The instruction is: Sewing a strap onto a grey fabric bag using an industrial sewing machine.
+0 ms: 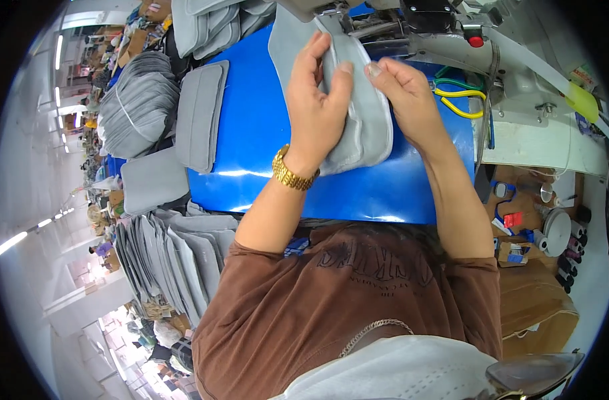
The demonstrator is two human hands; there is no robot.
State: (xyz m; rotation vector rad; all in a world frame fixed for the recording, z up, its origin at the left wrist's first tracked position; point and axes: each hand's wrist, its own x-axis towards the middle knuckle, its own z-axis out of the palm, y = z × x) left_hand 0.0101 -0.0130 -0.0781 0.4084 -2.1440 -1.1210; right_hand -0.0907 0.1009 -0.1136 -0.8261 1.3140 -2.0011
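Note:
A grey padded fabric piece (pixel 371 123) with a raised seam lies lengthwise on the blue tabletop, its far end under the sewing machine's head (pixel 334 12). My left hand (pixel 318 100), a gold watch on its wrist, rests on the piece beside the seam. Its fingers stretch toward the machine and the thumb stands apart from them. At the right border of the same piece is my right hand (pixel 408 100), fingers curled, thumb and forefinger closed on the edge. The needle area is partly hidden by the machine.
Left of the blue tabletop (pixel 251 193) lie a stitched grey piece (pixel 201 117), a tied grey bundle (pixel 138 103) and a stack of grey panels (pixel 174 260). Yellow-handled snips (pixel 461 103) and a green-handled tool (pixel 461 83) lie right of my right hand.

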